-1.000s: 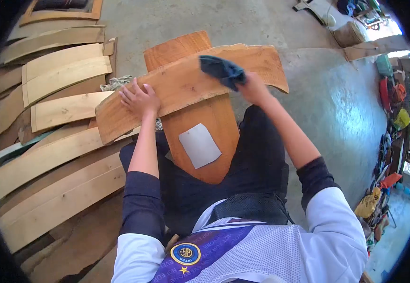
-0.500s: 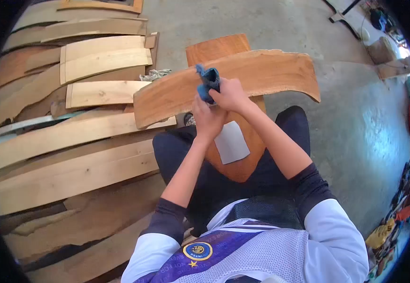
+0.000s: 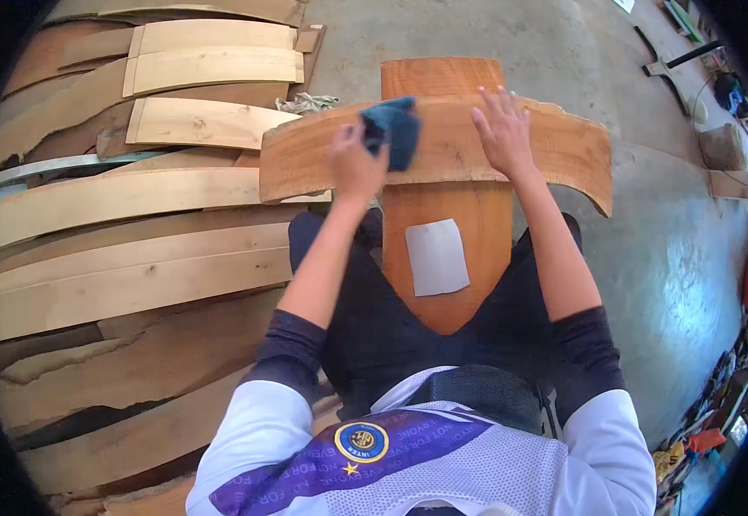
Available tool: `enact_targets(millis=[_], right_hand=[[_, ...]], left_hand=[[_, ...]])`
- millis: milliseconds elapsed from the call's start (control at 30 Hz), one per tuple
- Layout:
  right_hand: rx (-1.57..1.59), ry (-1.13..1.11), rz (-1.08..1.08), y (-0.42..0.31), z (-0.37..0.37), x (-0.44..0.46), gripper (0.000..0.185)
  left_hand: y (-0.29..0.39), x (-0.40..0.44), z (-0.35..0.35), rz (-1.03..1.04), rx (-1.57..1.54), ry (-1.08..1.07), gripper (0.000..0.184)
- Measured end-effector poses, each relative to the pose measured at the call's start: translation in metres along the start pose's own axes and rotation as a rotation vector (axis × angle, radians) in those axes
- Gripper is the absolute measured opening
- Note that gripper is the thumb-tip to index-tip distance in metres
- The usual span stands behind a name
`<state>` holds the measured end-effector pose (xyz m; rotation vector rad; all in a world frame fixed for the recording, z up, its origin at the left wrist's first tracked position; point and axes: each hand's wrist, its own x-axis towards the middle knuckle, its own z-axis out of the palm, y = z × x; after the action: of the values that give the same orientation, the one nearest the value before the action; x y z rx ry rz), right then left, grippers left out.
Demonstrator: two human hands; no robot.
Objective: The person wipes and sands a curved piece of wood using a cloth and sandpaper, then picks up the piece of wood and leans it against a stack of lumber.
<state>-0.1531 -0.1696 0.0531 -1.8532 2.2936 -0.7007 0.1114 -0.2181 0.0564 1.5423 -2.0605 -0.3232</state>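
In my left hand is a dark blue cloth, slightly smeared by motion, its fingers closed on one edge. The cloth is over a curved wooden board with a rough natural edge. My right hand has its fingers stretched apart over the same board, right of the cloth; whether the palm touches the wood I cannot tell. That board lies crosswise on a longer wooden plank between my knees. A pale grey sheet rests on the plank's near part.
Several wooden boards are laid out across the floor on my left. A crumpled light cloth lies beyond the curved board's left end. Concrete floor stretches to the right, with a wood block and assorted items at the far side.
My hands were together on the bunched blue cloth and are now apart. The right hand has let go and moved right; the left keeps the cloth, now spread wider. The view has shifted.
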Motion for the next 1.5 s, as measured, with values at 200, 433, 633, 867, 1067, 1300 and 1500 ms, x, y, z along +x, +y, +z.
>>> enact_targets(millis=[200, 433, 633, 867, 1067, 1300, 1500], right_hand=[[-0.248, 0.099, 0.029, 0.017, 0.042, -0.020, 0.067], [-0.263, 0.086, 0.060, 0.012, 0.038, -0.020, 0.066], [-0.257, 0.113, 0.032, 0.018, 0.039, -0.015, 0.065], [-0.263, 0.063, 0.077, 0.008, 0.032, -0.019, 0.065], [-0.214, 0.130, 0.077, 0.013, 0.036, -0.019, 0.065], [-0.241, 0.109, 0.080, 0.015, 0.039, -0.020, 0.066], [-0.245, 0.112, 0.050, 0.027, 0.050, -0.015, 0.068]], left_hand=[[-0.178, 0.008, -0.077, -0.111, 0.569, 0.195, 0.038], [-0.087, 0.031, -0.063, -0.002, 0.008, 0.162, 0.032], [0.059, -0.016, 0.064, 0.257, -0.239, -0.065, 0.038], [-0.027, 0.010, -0.017, -0.372, -0.012, -0.007, 0.056], [-0.167, -0.027, -0.152, -0.424, 0.368, 0.253, 0.035], [-0.033, -0.033, -0.043, 0.032, -0.067, 0.051, 0.028], [0.082, -0.054, 0.017, 0.218, -0.459, -0.307, 0.047]])
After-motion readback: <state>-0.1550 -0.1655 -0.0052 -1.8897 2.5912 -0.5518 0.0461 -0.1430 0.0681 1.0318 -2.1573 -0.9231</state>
